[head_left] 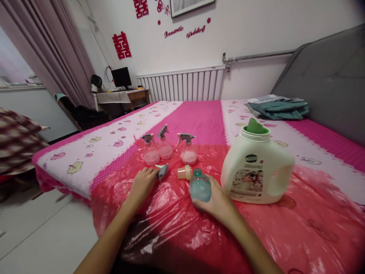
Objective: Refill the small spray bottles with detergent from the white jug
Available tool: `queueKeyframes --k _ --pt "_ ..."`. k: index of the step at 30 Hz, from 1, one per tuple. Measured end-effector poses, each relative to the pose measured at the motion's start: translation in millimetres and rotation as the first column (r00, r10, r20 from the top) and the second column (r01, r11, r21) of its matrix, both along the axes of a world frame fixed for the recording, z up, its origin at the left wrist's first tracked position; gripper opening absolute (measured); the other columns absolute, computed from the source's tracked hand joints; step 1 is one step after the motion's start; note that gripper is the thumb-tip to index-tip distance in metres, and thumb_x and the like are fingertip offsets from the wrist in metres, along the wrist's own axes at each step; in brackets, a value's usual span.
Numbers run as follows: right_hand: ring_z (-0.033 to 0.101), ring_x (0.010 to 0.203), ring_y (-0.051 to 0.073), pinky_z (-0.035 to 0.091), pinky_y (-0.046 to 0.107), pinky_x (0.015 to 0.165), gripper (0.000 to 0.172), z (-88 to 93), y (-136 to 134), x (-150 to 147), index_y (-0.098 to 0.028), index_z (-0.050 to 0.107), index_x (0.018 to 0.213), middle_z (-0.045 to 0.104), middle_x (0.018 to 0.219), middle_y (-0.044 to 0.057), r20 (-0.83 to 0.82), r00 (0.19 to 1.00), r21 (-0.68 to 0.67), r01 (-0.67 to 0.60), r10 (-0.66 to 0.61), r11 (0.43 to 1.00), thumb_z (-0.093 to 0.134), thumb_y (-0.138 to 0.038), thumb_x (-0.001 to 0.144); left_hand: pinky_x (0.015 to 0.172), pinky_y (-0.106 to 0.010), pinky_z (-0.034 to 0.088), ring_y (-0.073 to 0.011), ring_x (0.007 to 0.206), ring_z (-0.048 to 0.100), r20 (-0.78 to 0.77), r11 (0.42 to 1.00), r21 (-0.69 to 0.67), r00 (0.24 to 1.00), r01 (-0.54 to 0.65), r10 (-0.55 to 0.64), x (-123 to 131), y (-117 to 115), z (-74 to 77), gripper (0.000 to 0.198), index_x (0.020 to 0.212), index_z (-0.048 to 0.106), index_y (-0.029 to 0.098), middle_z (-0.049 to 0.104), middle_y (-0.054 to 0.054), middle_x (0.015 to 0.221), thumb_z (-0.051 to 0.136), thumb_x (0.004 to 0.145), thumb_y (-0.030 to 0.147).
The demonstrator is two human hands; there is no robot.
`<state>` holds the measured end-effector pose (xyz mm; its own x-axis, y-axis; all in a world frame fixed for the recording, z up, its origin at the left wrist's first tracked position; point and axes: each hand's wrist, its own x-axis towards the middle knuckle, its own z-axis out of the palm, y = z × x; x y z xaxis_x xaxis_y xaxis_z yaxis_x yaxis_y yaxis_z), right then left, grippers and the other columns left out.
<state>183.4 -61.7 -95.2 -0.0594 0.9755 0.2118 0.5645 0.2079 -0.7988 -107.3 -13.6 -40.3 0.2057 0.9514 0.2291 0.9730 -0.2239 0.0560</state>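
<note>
Where the right hand (212, 199) curled: closed around a teal bottle (200, 189), upright and uncapped, the centre of the clock.
Left hand (145, 182): its fingers gripped a grey spray head (163, 172), between nine and ten o'clock.
Translucent cap (184, 173): lay on its side at ten, just beside the bottle.
Three spray bottles (188, 156): stood between ten and eleven, farther off.
White jug (273, 163): stood upright at three.
Red plastic sheet (171, 232): spread beneath.

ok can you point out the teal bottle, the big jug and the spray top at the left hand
Teal bottle (200, 188): head view, on its rounded body
Big jug (247, 178): head view, on its front label
Spray top (162, 172): head view, on its grey casing
</note>
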Motion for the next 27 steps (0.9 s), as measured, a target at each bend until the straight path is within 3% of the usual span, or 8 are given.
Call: queueKeyframes --k 6,10,14,16,19,21,24,27 --pt "0.064 0.131 0.036 0.051 0.053 0.112 0.079 3.0 0 1 -0.020 0.050 0.141 0.063 0.142 0.016 0.015 1.000 0.010 0.014 -0.014 1.000 0.081 -0.041 0.072 0.101 -0.039 0.047 -0.0248 0.112 0.061 0.150 0.999 -0.036 0.989 0.024 -0.019 1 13 3.3 0.031 0.117 0.075 0.021 0.074 -0.011 0.125 0.054 0.095 0.027" --pt "0.070 0.120 0.036 0.056 0.050 0.102 0.079 12.3 -3 -1 -0.022 0.056 0.137 0.070 0.133 0.014 0.038 0.997 -0.018 0.061 -0.060 0.998 0.085 -0.039 0.065 0.099 -0.039 0.052 -0.0238 0.108 0.064 0.311 0.997 -0.046 0.950 0.058 -0.041 8 -6 24.0 0.028 0.111 0.075 0.020 0.075 -0.013 0.123 0.055 0.094 0.028" --pt "0.073 0.103 0.041 0.056 0.051 0.086 0.076 32.0 -8 0 -0.021 0.058 0.130 0.074 0.116 0.016 0.054 0.970 -0.069 0.240 -0.237 0.968 0.082 -0.054 0.066 0.094 -0.033 0.059 -0.0172 0.104 0.072 0.523 0.948 -0.180 0.842 0.264 -0.134 46 -39 53.5 0.038 0.126 0.068 0.027 0.074 -0.007 0.125 0.058 0.096 0.047" --pt "0.073 0.103 0.039 0.056 0.047 0.084 0.079 44.7 -11 3 -0.021 0.055 0.130 0.074 0.114 0.015 0.034 0.961 -0.067 0.276 -0.274 0.959 0.080 -0.060 0.066 0.103 -0.035 0.061 -0.0183 0.118 0.072 0.617 0.887 -0.240 0.767 0.395 -0.175 68 -47 59.9 0.057 0.143 0.056 0.031 0.068 -0.008 0.140 0.067 0.091 0.051" --pt "0.072 0.104 0.037 0.055 0.044 0.084 0.077 60.9 -16 10 -0.024 0.056 0.127 0.074 0.114 0.011 -0.010 0.959 -0.051 0.282 -0.282 0.958 0.080 -0.060 0.063 0.123 -0.047 0.053 -0.0263 0.142 0.061 0.721 0.818 -0.265 0.668 0.511 -0.184 89 -44 53.3 0.097 0.157 0.040 0.029 0.054 -0.014 0.157 0.087 0.073 0.048" --pt "0.072 0.106 0.037 0.055 0.045 0.086 0.079 66.7 -20 13 -0.024 0.057 0.129 0.074 0.116 0.010 -0.031 0.961 -0.040 0.273 -0.274 0.961 0.080 -0.059 0.062 0.129 -0.051 0.047 -0.0293 0.149 0.054 0.777 0.783 -0.256 0.602 0.567 -0.182 97 -36 42.4 0.111 0.160 0.034 0.028 0.046 -0.017 0.163 0.092 0.067 0.047" --pt "0.072 0.110 0.039 0.055 0.049 0.091 0.081 67.3 -22 13 -0.025 0.057 0.134 0.073 0.122 0.010 -0.013 0.964 -0.012 0.264 -0.264 0.964 0.081 -0.057 0.063 0.134 -0.052 0.042 -0.0308 0.154 0.048 0.834 0.749 -0.219 0.519 0.626 -0.189 107 -29 26.0 0.115 0.158 0.037 0.027 0.042 -0.015 0.166 0.095 0.062 0.048" --pt "0.072 0.111 0.040 0.056 0.051 0.090 0.082 63.8 -24 10 -0.026 0.057 0.136 0.074 0.123 0.009 0.022 0.950 0.039 0.309 -0.310 0.950 0.082 -0.058 0.065 0.136 -0.050 0.039 -0.0308 0.154 0.047 0.861 0.766 -0.170 0.471 0.620 -0.191 118 -29 13.8 0.108 0.155 0.042 0.026 0.042 -0.013 0.166 0.095 0.062 0.043"
